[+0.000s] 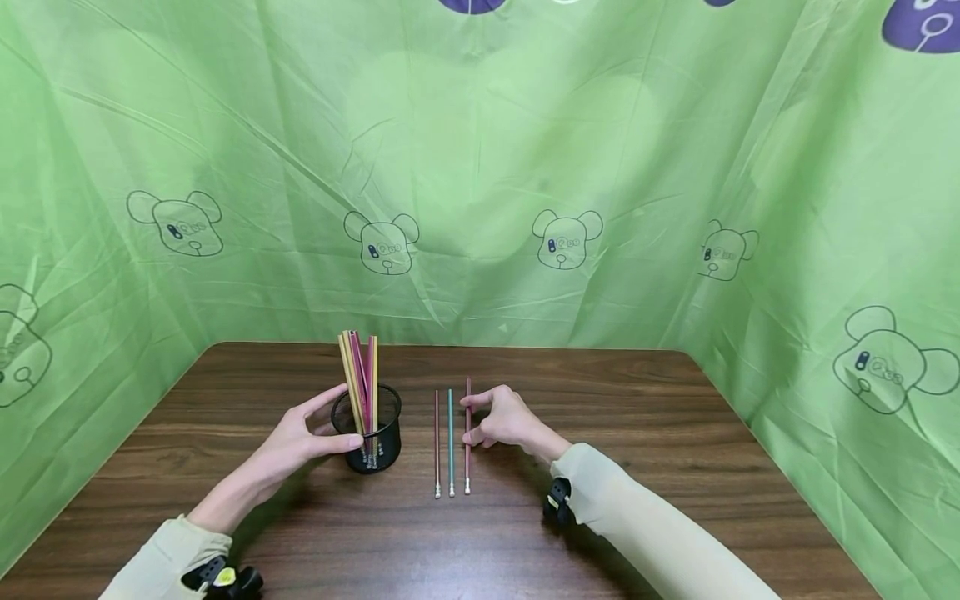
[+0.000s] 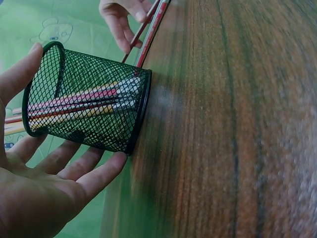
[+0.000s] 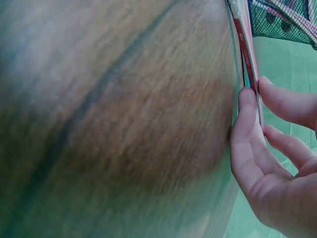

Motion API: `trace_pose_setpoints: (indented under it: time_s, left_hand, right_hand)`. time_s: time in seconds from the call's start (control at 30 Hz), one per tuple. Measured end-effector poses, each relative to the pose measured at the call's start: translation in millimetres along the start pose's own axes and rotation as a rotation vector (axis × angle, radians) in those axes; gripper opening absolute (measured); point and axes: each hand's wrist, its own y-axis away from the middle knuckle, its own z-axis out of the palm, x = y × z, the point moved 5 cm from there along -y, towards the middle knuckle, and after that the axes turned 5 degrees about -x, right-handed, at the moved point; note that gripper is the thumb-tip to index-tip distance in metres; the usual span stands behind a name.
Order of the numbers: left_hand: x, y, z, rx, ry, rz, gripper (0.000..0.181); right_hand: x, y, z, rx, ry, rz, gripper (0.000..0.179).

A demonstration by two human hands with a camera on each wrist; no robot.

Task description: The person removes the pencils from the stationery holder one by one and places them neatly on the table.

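Note:
On the table's left half stands a black mesh pencil cup (image 1: 390,450) with several yellow and pink pencils (image 1: 362,375) leaning in it, eraser ends down. My left hand (image 1: 288,442) holds the cup from its left side, thumb at the rim and fingers along the mesh in the left wrist view. To the cup's right, three pencils lie side by side: a dark red pencil (image 1: 437,442), a teal pencil (image 1: 451,442) and a red pencil (image 1: 468,475). My right hand (image 1: 513,421) pinches the red pencil, the rightmost one, between thumb and fingers (image 3: 247,124).
The brown wood-grain table (image 1: 637,467) meets a green cloth backdrop (image 1: 480,167) printed with bear faces at the back and sides. A dark wrist camera (image 1: 557,500) sits at the right sleeve and another camera (image 1: 221,577) at the left one.

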Motion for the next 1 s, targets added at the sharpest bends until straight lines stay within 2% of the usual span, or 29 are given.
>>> trace_pose_setpoints:
  time_s: [0.37,0.7,1.0]
  left_hand:
    - [0.2,0.1,0.4,-0.004,0.007,0.008,0.093]
    - [-0.7,0.5,-0.5,-0.003,-0.007,-0.010,0.094]
    - [0.4,0.3,0.2,-0.005,-0.007,-0.008,0.094]
  right_hand:
    - [1.0,-1.6,2.1,-0.033,-0.032,-0.001,0.058]
    - [0.2,-3.8,4.0,-0.027,0.028,0.010,0.056]
    - [-2.7,-5.3,5.6,-0.058,0.038,0.002,0.057]
